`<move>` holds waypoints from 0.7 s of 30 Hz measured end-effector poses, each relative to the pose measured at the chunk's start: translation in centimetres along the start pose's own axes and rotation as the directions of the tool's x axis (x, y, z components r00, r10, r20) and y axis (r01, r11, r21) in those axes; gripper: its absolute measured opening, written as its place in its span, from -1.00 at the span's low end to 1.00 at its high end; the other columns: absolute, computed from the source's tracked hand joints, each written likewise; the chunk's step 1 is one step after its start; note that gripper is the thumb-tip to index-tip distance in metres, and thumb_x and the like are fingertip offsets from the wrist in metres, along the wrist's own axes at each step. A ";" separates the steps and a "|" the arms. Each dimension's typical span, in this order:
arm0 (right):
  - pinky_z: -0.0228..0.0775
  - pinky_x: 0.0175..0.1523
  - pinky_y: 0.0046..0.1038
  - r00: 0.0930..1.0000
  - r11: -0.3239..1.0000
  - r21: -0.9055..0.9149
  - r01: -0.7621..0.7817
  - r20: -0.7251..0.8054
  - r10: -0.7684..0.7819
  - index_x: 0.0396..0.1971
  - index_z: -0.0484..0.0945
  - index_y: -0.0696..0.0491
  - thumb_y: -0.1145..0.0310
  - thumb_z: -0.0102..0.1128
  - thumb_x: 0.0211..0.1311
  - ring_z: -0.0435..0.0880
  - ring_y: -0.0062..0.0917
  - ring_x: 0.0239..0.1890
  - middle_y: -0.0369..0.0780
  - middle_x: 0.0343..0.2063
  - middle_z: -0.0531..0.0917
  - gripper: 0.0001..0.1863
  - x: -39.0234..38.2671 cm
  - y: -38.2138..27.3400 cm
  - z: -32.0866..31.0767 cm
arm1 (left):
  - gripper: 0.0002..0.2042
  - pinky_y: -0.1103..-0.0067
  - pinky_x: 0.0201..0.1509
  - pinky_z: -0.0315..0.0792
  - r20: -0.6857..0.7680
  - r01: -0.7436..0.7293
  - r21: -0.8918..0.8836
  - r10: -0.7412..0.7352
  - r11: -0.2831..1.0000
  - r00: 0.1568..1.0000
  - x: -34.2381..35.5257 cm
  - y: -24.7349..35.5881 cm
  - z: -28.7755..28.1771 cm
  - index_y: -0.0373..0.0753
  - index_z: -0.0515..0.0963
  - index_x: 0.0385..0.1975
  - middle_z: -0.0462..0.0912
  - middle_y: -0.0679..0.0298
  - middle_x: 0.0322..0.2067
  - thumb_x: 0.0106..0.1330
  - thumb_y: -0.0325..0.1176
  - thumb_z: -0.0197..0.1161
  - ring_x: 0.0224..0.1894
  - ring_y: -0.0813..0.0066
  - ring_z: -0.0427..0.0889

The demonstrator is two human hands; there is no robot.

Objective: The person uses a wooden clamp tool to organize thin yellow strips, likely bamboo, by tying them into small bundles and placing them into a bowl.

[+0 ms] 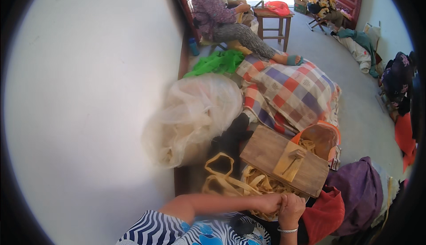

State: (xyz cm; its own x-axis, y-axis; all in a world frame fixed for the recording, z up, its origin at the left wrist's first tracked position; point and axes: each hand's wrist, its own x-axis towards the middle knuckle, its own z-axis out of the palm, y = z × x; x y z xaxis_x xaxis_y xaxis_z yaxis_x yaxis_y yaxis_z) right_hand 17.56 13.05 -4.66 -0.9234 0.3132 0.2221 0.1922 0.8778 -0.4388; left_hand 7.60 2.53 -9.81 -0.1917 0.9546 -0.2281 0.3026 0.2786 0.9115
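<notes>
My left hand (269, 203) and my right hand (292, 206) meet at the near rim of a basin, both closed with fingertips together. Whatever they pinch is hidden by the fingers. Below and around them, the basin holds a heap of tan, ribbon-like strips (262, 180). One long tan strip (220, 183) loops out over the left side. Across the basin's far part lies a brown wooden board (262, 149). Fixed or resting on it is a lighter wood block (289, 161) with a small tool-like piece on top, too small to make out.
An orange bucket (326, 134) with strips stands beyond the board. Left are a bulging translucent bag (199, 112) and a white wall (88, 112). A checked cloth bundle (297, 89), a wooden stool (275, 16) and seated people lie farther off. Red cloth (326, 214) and purple cloth (359, 196) are right.
</notes>
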 end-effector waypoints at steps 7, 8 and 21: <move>0.32 -0.52 -0.37 0.983 0.942 0.313 -0.121 0.168 0.071 -0.55 0.52 0.18 0.41 0.23 0.19 0.50 -0.38 -0.67 -0.13 -0.76 0.46 -0.81 -2.2 2.3 -0.7 | -0.72 0.23 -0.28 0.43 -0.019 -0.008 0.230 0.013 0.973 1.000 -0.9 4.1 -7.1 -0.27 0.61 -0.49 0.65 0.04 -0.44 0.20 -0.15 0.17 -0.31 0.00 0.61; 0.33 -0.51 -0.42 0.961 0.852 0.495 -0.169 0.274 0.031 -0.52 0.55 0.20 0.45 0.22 0.19 0.50 -0.47 -0.67 -0.17 -0.76 0.48 -0.85 -3.4 2.4 -0.6 | -0.71 0.28 -0.28 0.44 -0.065 -0.044 0.218 0.060 0.975 0.996 -0.8 4.1 -7.6 -0.29 0.61 -0.49 0.65 0.06 -0.47 0.23 -0.15 0.17 -0.35 0.10 0.63; 0.40 -0.43 -0.49 0.845 0.837 0.530 -0.135 -0.380 0.377 -0.12 0.69 -0.01 0.51 0.16 0.19 0.59 -0.47 -0.59 -0.11 -0.53 0.63 -0.73 1.9 -0.3 2.9 | -0.59 0.67 -0.05 0.47 -0.160 -0.146 -0.802 0.028 0.580 0.987 -1.0 3.5 -2.8 -0.40 0.32 0.21 0.55 0.28 -0.05 0.35 -0.54 0.03 -0.09 0.63 0.55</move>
State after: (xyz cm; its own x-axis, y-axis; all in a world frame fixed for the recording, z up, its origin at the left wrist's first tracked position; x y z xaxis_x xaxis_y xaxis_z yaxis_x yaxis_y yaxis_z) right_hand 14.76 12.32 -6.56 -0.5811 0.7330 0.3536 0.1095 0.5009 -0.8585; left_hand 6.23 2.28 -5.45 -0.3303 0.9326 -0.1451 -0.5449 -0.0629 0.8361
